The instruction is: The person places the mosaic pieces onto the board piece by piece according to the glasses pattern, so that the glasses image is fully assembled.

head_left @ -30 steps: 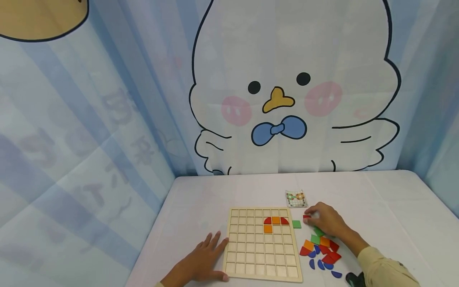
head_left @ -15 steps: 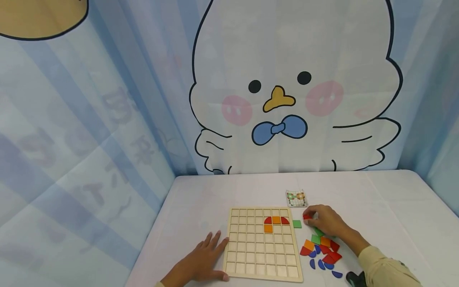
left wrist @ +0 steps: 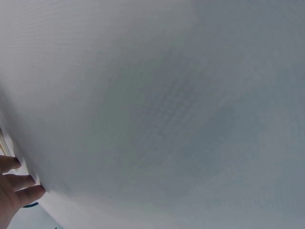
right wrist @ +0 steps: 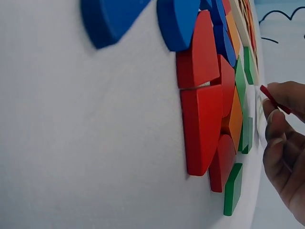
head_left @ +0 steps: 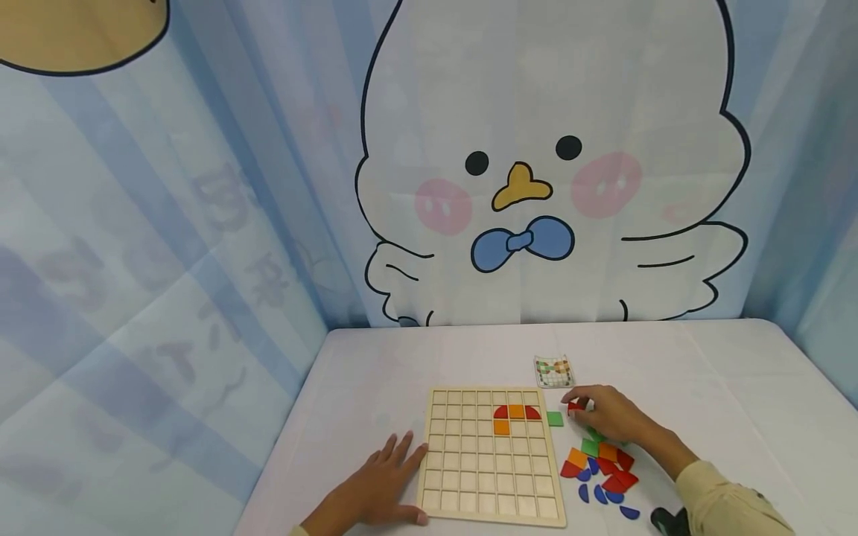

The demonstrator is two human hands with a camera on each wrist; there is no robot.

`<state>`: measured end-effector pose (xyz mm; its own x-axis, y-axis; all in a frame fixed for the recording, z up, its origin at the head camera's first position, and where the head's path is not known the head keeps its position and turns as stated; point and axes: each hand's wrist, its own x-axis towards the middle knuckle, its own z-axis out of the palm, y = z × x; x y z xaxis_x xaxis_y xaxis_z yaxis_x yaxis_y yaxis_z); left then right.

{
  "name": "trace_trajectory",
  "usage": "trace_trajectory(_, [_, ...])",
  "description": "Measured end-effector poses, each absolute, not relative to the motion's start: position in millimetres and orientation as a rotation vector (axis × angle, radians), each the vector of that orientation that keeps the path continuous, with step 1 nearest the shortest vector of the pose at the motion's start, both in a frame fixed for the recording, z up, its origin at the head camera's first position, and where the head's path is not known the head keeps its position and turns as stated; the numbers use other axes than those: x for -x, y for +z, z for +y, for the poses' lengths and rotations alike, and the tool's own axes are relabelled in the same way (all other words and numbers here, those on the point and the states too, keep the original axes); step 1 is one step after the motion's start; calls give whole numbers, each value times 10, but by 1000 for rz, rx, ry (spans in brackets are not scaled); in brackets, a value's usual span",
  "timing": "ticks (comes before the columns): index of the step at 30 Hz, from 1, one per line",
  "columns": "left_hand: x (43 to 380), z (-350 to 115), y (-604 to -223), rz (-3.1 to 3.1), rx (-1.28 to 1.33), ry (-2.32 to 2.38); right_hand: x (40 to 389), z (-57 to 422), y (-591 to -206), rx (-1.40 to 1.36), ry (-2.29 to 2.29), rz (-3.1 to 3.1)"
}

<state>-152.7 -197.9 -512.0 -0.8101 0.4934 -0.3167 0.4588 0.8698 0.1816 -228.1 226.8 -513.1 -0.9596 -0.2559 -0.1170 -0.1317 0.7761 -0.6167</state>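
Between thumb and fingertips my right hand (head_left: 613, 413) pinches a small red block (head_left: 574, 407), just right of the board's upper corner. The right wrist view shows this red block (right wrist: 275, 99) edge-on, so its full shape is unclear. My left hand (head_left: 382, 480) lies with fingers spread at the left edge of the wooden grid board (head_left: 479, 461). Only its fingers (left wrist: 31, 193) appear at the lower left of the left wrist view. In the board's upper right cells sit two red quarter-round blocks (head_left: 500, 412) and two orange square blocks (head_left: 501, 427).
A green square block (head_left: 555, 419) lies against the board's right side. Below my right hand is a loose heap of red blocks (right wrist: 202, 129), orange, green and blue half-round blocks (head_left: 599, 494). A small pattern card (head_left: 554, 371) lies behind the board. Something dark (head_left: 669, 521) shows by the right sleeve.
My right hand shifts slightly toward the front, and its fingers turn the red block a little. The left hand and the blocks on the board stay put.
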Motion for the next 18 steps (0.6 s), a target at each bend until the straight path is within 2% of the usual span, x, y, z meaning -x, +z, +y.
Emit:
trace_trajectory(12, [1538,-1978,-5152,2685,-693,142,2235,2168,-5156,303,-1081,2684])
trace_trajectory(18, [1529,-1975,-5128,2687,-695,145,2226,2105,-5169,433,-1127,2628])
